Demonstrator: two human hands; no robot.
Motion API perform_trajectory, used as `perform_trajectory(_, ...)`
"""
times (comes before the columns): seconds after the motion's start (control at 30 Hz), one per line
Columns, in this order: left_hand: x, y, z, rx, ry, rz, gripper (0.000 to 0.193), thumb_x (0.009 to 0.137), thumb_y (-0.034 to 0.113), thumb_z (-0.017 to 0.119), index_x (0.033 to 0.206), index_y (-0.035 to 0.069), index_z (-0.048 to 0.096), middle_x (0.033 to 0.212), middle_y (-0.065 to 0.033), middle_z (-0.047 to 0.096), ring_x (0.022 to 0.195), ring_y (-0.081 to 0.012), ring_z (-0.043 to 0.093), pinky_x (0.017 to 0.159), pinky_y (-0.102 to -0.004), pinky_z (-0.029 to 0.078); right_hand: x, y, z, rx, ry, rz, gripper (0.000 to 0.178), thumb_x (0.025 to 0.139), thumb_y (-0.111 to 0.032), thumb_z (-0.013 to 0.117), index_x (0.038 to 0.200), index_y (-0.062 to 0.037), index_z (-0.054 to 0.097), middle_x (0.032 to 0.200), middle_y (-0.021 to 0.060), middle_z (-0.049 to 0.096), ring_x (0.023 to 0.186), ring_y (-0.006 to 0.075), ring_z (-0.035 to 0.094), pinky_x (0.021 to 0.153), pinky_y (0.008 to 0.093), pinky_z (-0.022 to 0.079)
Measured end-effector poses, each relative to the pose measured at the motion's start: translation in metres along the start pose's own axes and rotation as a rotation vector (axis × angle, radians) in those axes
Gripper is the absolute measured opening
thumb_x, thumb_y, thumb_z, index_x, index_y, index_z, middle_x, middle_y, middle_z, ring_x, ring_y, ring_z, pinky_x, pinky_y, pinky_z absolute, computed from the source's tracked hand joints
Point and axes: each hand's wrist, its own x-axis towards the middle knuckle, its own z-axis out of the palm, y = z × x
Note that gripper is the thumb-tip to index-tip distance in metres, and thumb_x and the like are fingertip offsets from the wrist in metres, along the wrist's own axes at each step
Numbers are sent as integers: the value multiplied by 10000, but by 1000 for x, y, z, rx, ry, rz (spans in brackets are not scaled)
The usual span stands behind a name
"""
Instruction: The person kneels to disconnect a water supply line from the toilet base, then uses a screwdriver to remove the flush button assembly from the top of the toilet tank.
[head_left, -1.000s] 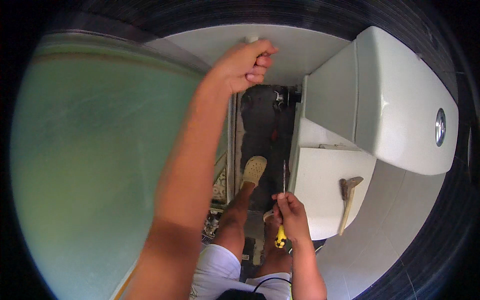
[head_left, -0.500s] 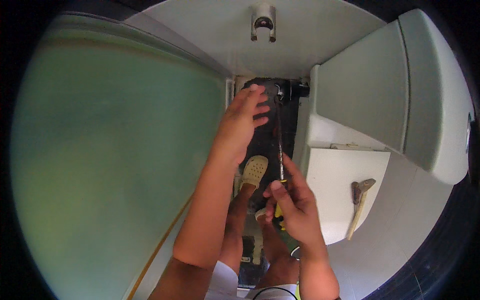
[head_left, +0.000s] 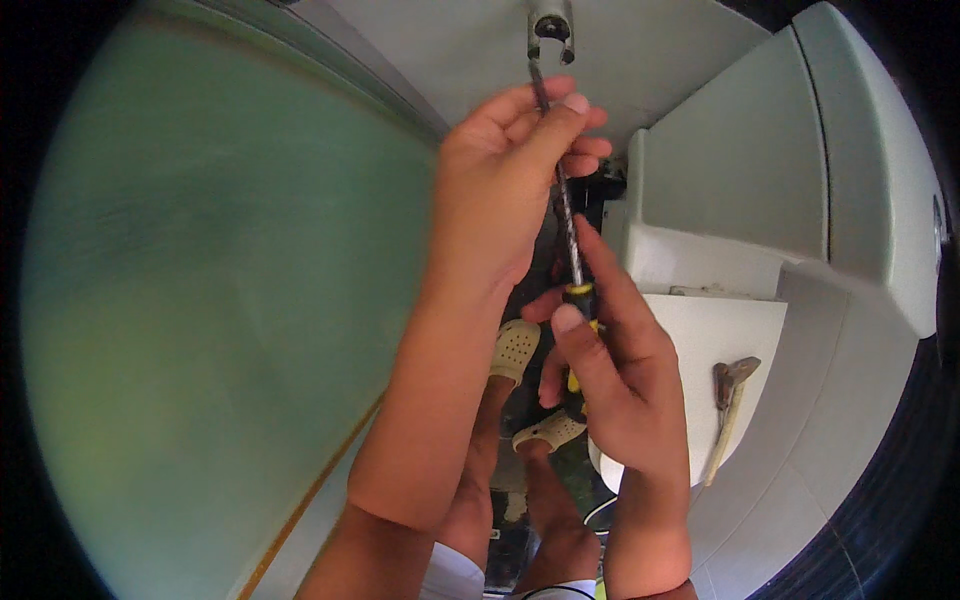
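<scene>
Head view: right hand [head_left: 625,375] clasps the screwdriver [head_left: 573,248] by its handle; left hand [head_left: 510,165] pinches the shaft, tip at the lower edge of the wall bracket [head_left: 566,20], contact unclear. Tool likely light, rigid; hold by the handle.

This is a bathroom, shown by a white toilet cistern [head_left: 735,165], closed lid [head_left: 715,330] and grey tiles [head_left: 800,430].

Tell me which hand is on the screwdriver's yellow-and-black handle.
The right hand, the one nearer the toilet lid, holds that handle; the left hand is farther up, at the metal shaft.
</scene>
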Motion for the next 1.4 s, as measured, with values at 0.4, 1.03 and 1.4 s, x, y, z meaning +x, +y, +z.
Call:
perform_trajectory(0.4, 27, -4, -15, -372, -1, -188, 416, 1032, 261, 524, 1299, -57, 554, 1225, -220, 648, 1077, -284, 643, 934, -375, 527, 2, -1, 11, 103, 126, 28, 551, 998, -50, 558, 1532, -77, 426, 856, 15, 609, 590, 47, 503, 527, 208, 428)
perform_trajectory(1.03, 76, -20, -32, -675, -55, -282, 269, 1005, 159, 605, 1205, -20, 611, 1174, -174, 668, 1012, -241, 639, 915, -356, 562, 20, 4, 14, 173, 107, -21, 559, 1015, -57, 567, 1548, -64, 396, 804, -42, 562, 609, 28, 466, 534, 192, 388)
perform_trajectory(1.4, 78, -24, -29, -620, -69, -206, 211, 1013, 247, 621, 1086, 51, 649, 1012, -74, 698, 943, -185, 641, 858, -324, 532, 33, 5, 21, 152, 100, -44, 541, 1024, -87, 533, 1542, -45, 387, 957, 104, 647, 567, 63, 538, 511, 211, 465)
